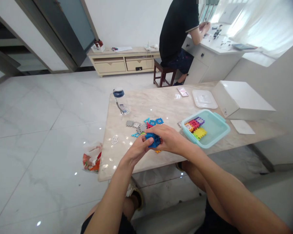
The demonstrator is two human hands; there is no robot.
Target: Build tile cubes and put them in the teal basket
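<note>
Between my two hands, above the near part of the table, is a blue building block [154, 140] with a window-like grid. My left hand [139, 148] grips its left side, thumb pressed on the front. From above and the right, my right hand [169, 137] has its fingers closed around the same block. Just beyond lie loose interlocking tiles: grey pieces [140, 127], blue pieces [156, 121] and some red. A yellow piece [158, 151] shows partly under my hands. The block's far side is hidden by my fingers.
On the table [146, 104] stand a clear bottle [122, 102], a teal bin [216, 130] holding colourful tiles, a white lid [204, 98], a phone [183, 91] and a white box [246, 99]. White pieces [114, 139] lie left. Another person [178, 32] sits at a far desk.
</note>
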